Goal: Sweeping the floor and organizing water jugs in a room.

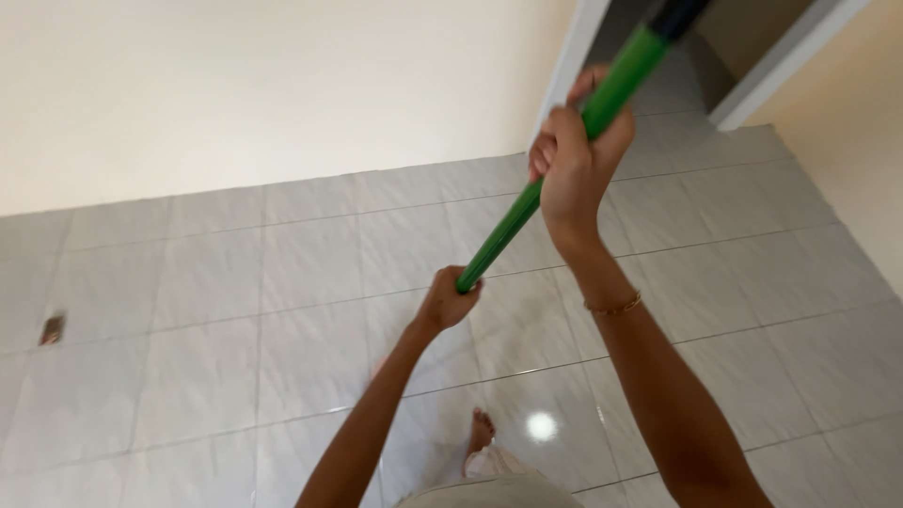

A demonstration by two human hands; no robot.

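**Two hands on a green pole above a tiled floor**

We see a long green pole (550, 174) running on a slant through the middle of the view, from low and left near the centre up to the far right, where it passes out of the top edge. Near that top edge its colour changes to a black section (677, 14). The lower end of the pole is hidden behind the lower hand, so we cannot tell what, if anything, is fixed to it.

The right hand (576, 155) grips the pole high up, its fingers wrapped tight together around the green shaft, knuckles toward us. A thin gold bracelet (613, 306) sits on that wrist. The left hand (447, 301) holds the pole lower down and nearer the centre, fingers closed around it in a fist. Both forearms reach up from the bottom edge, the left one from near the middle, the right one from further right.

Under the hands lies a floor of glossy pale grey tiles (207, 282) with a bright spot of reflected light (541, 426) near the bottom. A bare foot (481, 435) stands on the tiles just left of that spot. Far left, a small brownish mark (52, 329) shows on one tile. A cream wall (263, 85) closes the far side, and at the far right a doorway with a white frame (564, 71) opens beyond it.
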